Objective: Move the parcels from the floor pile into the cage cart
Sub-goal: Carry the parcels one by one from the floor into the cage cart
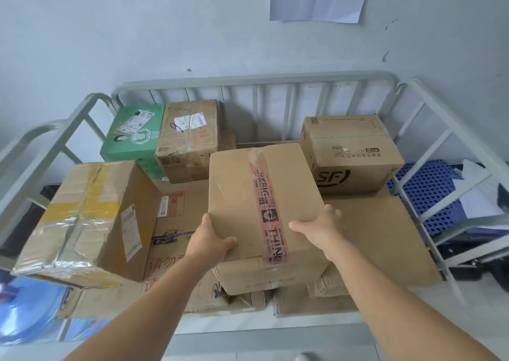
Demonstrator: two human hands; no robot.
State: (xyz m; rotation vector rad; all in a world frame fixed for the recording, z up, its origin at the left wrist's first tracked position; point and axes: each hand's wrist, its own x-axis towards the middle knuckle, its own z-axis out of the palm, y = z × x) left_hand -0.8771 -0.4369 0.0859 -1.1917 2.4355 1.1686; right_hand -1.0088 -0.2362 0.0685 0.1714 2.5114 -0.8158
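Parcel [259, 203]: plain brown cardboard box, pink printed tape down its top, resting on flat cartons at the cage cart's [248, 81] front middle.
Left hand [210, 241]: thumb on top, fingers curled round the near left corner.
Right hand [321, 228]: thumb on top, gripping the near right edge.
Neighbours: yellow-taped box [88, 220] at the left, SF box [349, 151] at the back right.

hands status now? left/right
Left hand: grips the near left corner of the box with pink tape.
Right hand: grips the same box's right edge.
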